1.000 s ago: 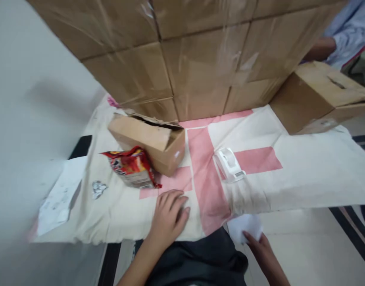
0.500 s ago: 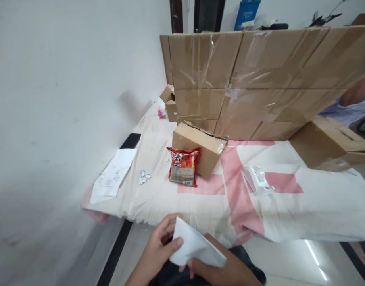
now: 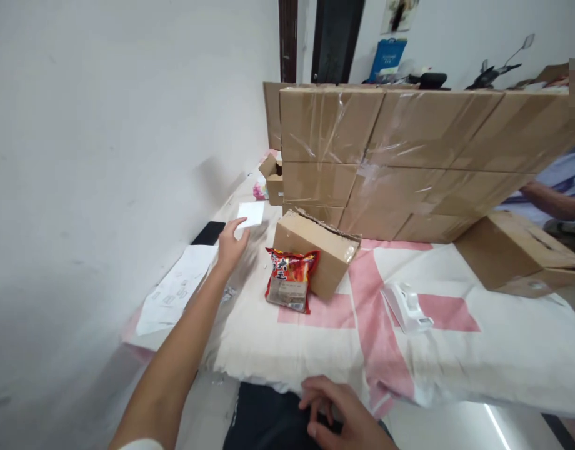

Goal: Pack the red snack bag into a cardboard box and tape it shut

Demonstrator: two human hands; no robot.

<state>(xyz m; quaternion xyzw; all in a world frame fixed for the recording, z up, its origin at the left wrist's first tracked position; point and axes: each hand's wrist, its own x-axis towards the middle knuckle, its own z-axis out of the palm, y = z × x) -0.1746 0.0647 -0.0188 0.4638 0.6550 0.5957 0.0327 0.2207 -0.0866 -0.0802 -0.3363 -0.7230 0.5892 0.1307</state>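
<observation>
On cloth (image 3: 479,350), stacked cartons (image 3: 409,156).

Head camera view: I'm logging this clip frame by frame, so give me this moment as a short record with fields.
Left hand: stretched forward, a small white paper at its fingertips; grip blurred.
Right hand: low by the lap, fingers curled, holding nothing visible.
Near the left hand: red snack packet leaning on a small open carton.
Cloth: white and pink, with a white tape dispenser on it.
Behind: wall of taped cartons.
</observation>
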